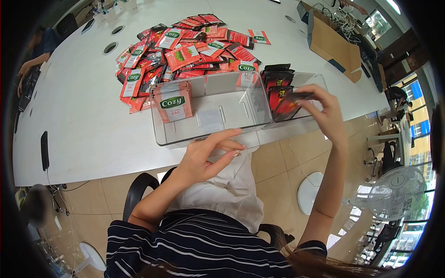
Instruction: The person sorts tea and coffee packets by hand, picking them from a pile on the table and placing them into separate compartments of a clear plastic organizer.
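My right hand [328, 113] pinches a black and red sachet [288, 105] over the right-hand clear plastic box [317, 79]. Several more black sachets [278, 76] stand upright in that box along its left side. Just before the front wall of the left clear plastic box [162, 134] is my left hand [201, 157], its fingers stretched out and apart, holding nothing. A stack of pink Cozy tea sachets [172, 103] stands at the left end of this box. Behind both boxes lies a loose heap of mixed pink and black sachets [183, 56].
A cardboard box [331, 46] with white cables [333, 18] sits at the back right of the white table [83, 139]. Two round cable holes pierce the tabletop left of the heap. A fan [396, 192] stands to the right; another person [44, 51] is at far left.
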Motion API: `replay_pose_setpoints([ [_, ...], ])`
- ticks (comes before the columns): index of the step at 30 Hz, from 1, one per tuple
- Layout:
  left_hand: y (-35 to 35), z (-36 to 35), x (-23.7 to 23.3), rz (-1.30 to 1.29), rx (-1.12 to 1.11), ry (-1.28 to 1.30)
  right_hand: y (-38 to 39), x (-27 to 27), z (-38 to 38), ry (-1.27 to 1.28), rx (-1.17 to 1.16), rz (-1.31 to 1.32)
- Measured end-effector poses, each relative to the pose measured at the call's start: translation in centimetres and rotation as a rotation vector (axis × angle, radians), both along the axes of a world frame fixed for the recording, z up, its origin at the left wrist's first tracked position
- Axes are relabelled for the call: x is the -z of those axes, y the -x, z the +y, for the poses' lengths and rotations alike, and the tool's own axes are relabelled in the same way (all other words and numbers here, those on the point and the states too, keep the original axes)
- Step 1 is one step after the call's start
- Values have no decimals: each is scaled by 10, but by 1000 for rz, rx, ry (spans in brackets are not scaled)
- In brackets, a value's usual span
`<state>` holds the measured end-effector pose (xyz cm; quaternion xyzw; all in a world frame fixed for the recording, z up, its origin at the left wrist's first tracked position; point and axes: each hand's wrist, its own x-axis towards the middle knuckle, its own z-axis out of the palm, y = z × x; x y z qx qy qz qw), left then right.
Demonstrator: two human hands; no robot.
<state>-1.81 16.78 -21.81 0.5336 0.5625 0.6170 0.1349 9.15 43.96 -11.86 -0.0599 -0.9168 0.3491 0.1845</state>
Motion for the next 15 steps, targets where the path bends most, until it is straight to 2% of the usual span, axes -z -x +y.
replay_pose_setpoints([
  [3,0,0,0,-6,-17,-15,9,4,-14,-238,60,93],
  [7,-2,3,6,-30,-47,-56,5,-1,-11,-257,56,139],
  [10,-2,3,6,-32,-40,-55,-2,7,-6,-151,-61,-191],
  [13,-2,3,5,-37,-38,-46,2,17,-17,-180,-69,-282],
  [15,-2,3,5,-39,-38,-45,4,20,-22,-178,-83,-162],
])
